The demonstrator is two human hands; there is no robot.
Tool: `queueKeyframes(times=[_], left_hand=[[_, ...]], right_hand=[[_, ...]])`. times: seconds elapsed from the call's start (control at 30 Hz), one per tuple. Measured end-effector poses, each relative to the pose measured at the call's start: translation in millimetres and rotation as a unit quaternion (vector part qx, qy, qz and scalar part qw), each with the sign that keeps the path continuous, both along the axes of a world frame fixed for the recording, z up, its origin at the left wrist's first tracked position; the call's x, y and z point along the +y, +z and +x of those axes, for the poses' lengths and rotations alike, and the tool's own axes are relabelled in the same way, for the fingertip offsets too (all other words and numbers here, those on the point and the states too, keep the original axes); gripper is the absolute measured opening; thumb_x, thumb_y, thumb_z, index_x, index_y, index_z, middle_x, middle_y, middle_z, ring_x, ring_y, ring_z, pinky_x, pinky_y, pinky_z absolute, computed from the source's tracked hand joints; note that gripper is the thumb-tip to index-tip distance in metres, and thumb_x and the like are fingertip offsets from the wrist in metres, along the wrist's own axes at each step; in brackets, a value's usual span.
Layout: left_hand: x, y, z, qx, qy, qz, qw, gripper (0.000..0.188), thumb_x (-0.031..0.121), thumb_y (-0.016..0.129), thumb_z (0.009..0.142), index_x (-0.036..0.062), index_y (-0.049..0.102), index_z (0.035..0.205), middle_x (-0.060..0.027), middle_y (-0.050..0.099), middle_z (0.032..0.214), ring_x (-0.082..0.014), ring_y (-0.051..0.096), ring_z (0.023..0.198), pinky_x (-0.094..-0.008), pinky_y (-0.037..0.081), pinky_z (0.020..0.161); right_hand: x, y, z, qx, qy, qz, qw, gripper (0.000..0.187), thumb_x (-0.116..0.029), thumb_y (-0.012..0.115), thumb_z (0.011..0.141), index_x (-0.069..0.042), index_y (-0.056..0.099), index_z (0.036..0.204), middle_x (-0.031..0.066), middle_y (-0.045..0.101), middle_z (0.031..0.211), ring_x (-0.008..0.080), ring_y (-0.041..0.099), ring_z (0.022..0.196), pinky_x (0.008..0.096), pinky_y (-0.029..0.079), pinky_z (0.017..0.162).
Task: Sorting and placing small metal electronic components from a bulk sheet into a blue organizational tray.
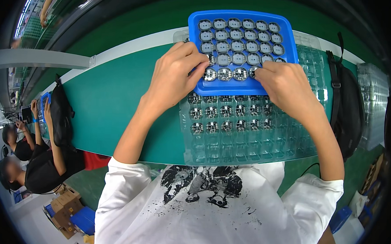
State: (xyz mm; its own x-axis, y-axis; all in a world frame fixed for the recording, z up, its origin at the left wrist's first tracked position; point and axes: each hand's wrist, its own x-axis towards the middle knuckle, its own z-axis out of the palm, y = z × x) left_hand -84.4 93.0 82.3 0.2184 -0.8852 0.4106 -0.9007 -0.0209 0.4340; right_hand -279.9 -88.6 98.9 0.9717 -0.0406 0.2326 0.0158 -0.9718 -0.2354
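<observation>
A shallow blue plastic tray (232, 89) rests on top of a clear moulded tray (255, 147). Rows of small round electronic parts fill the blue tray; the far rows show grey-white faces, while the nearest row shows silvery circuit boards (224, 74). My left hand (176, 73) is closed in a pinch at a round circuit board (211, 59) by the tray's left side. At the right end of the nearest row, my right hand (288, 84) pinches another round circuit board (252, 72), partly hidden by the fingers. Several dark round boards (226, 110) sit in the clear tray's pockets.
Everything stands on a green-topped table (109, 101). A black bag (347, 102) lies at the right, beside a stack of clear trays (371, 103). Another black bag (63, 112) hangs at the left, near co-workers (41, 167). Cardboard boxes (65, 208) stand on the floor.
</observation>
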Motion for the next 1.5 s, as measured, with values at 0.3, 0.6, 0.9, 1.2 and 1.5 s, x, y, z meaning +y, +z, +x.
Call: queueKeyframes(times=[0.3,0.6,0.9,1.2,1.5], left_hand=[[1.0,6.3,-0.4,-0.03,-0.011,0.026,0.999,0.008,0.001,0.071,0.079,0.0009,0.071,0.088,-0.0076,0.061,0.082,-0.0254,0.059,0.079,-0.0362,0.049,0.067],[-4.3,16.5,0.9,-0.078,-0.025,0.115,0.99,0.008,0.004,0.069,0.079,0.0028,0.071,0.087,-0.0065,0.06,0.083,-0.0259,0.057,0.082,-0.0386,0.05,0.068],[-2.7,16.7,2.7,-0.026,-0.013,0.108,0.994,0.009,0.005,0.069,0.08,0.0021,0.071,0.089,-0.0081,0.062,0.086,-0.0269,0.057,0.083,-0.0394,0.05,0.072],[-3.8,11.4,2.9,0.034,-0.003,0.109,0.993,0.011,0.007,0.07,0.081,0.0011,0.071,0.091,-0.0099,0.062,0.083,-0.0249,0.06,0.077,-0.0373,0.05,0.072],[-12.2,26.9,-13.5,0.011,-0.043,0.05,0.998,0.013,0.008,0.07,0.078,0.0034,0.071,0.09,-0.0094,0.061,0.084,-0.0271,0.059,0.086,-0.0405,0.052,0.073]], right_hand=[[0.0,0.8,-0.6,0.001,0.001,0.003,1.0,0.007,-0.002,0.069,0.078,0.002,0.064,0.078,0.0127,0.058,0.073,0.0324,0.062,0.067,0.0418,0.047,0.056],[3.3,-1.7,-3.1,-0.009,-0.021,0.041,0.999,0.006,-0.003,0.068,0.08,0.002,0.064,0.08,0.0135,0.061,0.075,0.0335,0.062,0.07,0.0431,0.048,0.061],[-8.7,-1.4,3.6,0.019,0.03,0.046,0.998,0.006,-0.002,0.067,0.08,0.002,0.066,0.084,0.015,0.062,0.077,0.0355,0.061,0.071,0.0436,0.047,0.062],[-5.6,-7.3,-1.4,-0.023,0.029,0.095,0.995,0.006,0.0,0.068,0.08,0.003,0.066,0.084,0.0153,0.06,0.074,0.0351,0.06,0.065,0.0432,0.047,0.059],[-12.0,-11.5,0.0,-0.057,0.038,0.128,0.989,0.007,-0.002,0.07,0.079,0.003,0.067,0.083,0.0143,0.061,0.074,0.0344,0.06,0.065,0.0419,0.047,0.058]])
